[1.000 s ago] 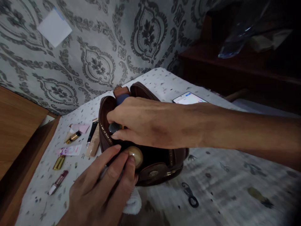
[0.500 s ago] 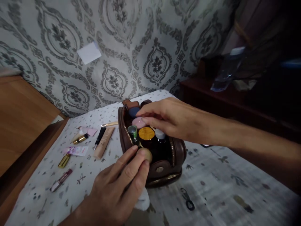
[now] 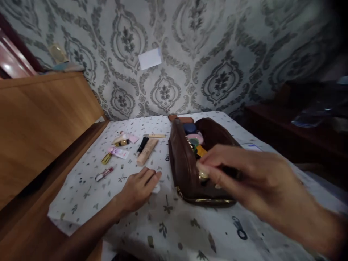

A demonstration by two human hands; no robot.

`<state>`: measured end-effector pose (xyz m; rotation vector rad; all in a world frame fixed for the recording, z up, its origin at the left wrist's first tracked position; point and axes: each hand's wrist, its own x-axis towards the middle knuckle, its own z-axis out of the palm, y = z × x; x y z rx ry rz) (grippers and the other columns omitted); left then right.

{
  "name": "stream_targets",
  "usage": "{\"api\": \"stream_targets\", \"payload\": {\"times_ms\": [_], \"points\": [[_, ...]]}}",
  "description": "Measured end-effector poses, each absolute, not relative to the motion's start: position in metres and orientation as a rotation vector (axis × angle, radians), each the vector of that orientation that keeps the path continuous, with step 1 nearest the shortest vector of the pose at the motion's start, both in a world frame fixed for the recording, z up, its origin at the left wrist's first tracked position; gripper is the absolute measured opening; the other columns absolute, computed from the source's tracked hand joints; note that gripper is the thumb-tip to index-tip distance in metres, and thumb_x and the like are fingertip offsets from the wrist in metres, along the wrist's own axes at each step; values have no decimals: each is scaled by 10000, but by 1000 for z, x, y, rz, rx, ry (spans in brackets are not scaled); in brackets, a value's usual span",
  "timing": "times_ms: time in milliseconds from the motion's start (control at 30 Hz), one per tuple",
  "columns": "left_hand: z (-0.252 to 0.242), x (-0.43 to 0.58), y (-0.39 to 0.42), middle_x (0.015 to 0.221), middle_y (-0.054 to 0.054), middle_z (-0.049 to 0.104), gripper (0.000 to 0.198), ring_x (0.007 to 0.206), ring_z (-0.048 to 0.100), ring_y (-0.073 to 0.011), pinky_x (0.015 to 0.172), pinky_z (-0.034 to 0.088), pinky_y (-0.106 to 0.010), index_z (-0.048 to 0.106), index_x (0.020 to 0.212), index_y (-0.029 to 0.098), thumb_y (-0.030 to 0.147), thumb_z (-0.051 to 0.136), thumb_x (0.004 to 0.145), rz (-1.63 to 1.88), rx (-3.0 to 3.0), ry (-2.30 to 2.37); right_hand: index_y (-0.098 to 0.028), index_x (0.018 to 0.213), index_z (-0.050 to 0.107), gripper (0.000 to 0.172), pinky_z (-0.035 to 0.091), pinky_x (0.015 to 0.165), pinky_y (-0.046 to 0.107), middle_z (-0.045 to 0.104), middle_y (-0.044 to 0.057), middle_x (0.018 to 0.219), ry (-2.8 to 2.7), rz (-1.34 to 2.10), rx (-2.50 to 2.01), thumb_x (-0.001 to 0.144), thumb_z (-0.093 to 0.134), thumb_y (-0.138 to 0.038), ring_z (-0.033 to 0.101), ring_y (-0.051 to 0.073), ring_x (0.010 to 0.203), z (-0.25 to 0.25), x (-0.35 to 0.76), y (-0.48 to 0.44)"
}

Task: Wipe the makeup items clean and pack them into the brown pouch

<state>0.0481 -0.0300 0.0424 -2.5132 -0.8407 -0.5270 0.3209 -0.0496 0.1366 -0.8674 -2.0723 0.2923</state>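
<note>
A brown zip-up cosmetic bag [image 3: 185,174] stands unzipped on the patterned sheet. Inside it I see a dark blue lid [image 3: 189,128], a pink round item [image 3: 198,137], a green-topped container [image 3: 193,142] and a yellow-orange lid [image 3: 201,150]. My right hand [image 3: 252,177] is over the bag's front opening, thumb and fingers pinched at its edge beside a pale round item [image 3: 203,175]; what they pinch is unclear. To the left of the bag, my left hand [image 3: 141,188] lies on the sheet with curled fingers around a white cloth [image 3: 156,187], mostly hidden.
Several cosmetics lie left of the bag, among them a beige tube [image 3: 147,152], a black tube [image 3: 141,145] and a lip gloss [image 3: 104,174]. A phone [image 3: 250,146] lies behind the bag on the right. A wooden board [image 3: 54,112] borders the left side.
My left hand has left the bag's front and moved left onto the sheet with the white cloth. The right hand has come from the bag's back contents to its front. The view has shifted left.
</note>
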Motion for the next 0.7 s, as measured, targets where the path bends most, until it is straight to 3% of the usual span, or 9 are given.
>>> {"api": "stream_targets", "payload": {"times_ms": [167,300,400,500,700], "points": [[22,-5,3,1143,-95,659,376,1035,629,-249,739,560,-337,575,1181,202,107,530,820,-320,-2497,-1492,-167,707,580,300,394,553,225,581,18,666,-2238,573,-655,982,477,-226,542,108,600,94,263,-67],[28,-47,48,1247,-82,633,391,1164,587,-229,946,493,-342,577,1222,214,103,509,853,-403,-2319,-1860,-167,643,547,319,344,531,225,538,-17,608,-2228,893,-692,944,520,-270,468,93,543,57,215,-55],[35,-76,89,1172,-131,662,307,1075,626,-263,896,501,-374,592,1184,159,167,423,928,-404,-2180,-1991,-174,611,542,295,348,517,217,528,-24,552,-2068,1195,-790,884,554,-285,480,102,532,31,182,-34],[42,-93,125,1130,-169,661,332,1042,627,-298,847,504,-408,590,1194,128,207,372,956,-364,-2089,-2051,-172,642,562,280,381,488,212,555,-12,550,-1784,1538,-883,866,543,-340,513,108,505,9,155,-10],[41,-78,170,1388,-56,543,407,1303,454,-257,1001,445,-368,606,1225,260,192,645,826,-90,-2375,-1746,-180,623,550,297,333,461,212,535,-23,521,-1561,1466,-950,817,592,-401,437,87,459,-18,138,8]]}}
